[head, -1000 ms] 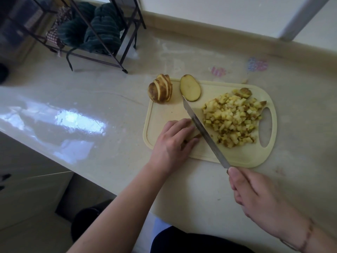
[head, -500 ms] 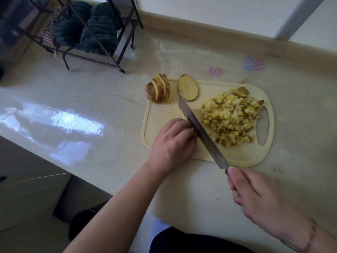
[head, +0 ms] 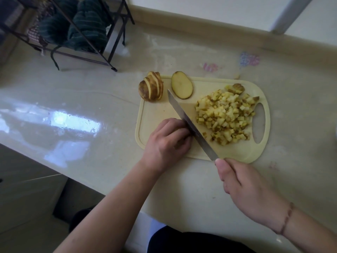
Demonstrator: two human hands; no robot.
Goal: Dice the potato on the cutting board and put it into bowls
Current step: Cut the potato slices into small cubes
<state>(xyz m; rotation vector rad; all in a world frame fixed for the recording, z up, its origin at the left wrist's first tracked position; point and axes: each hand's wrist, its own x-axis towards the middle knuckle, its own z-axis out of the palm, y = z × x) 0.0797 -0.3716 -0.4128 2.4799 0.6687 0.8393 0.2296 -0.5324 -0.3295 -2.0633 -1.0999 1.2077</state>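
A pale yellow cutting board lies on the counter. A heap of diced potato covers its right half. At the board's far left corner stands a fanned stack of potato slices, and one flat slice lies beside it. My left hand rests on the board's near left part, its fingers curled over a potato piece that is almost fully hidden. My right hand grips the handle of a knife. The blade runs diagonally across the board, right against my left fingertips. No bowl is clearly in view.
A dark wire rack holding green striped cloths stands at the back left of the glossy counter. A low wall ledge runs along the back. A sliver of something white shows at the right edge. The counter's front edge runs diagonally below my arms.
My left fingers have curled in from a flatter hold. The knife blade has tilted and shifted left, closer against my left fingertips. My right hand has barely moved.
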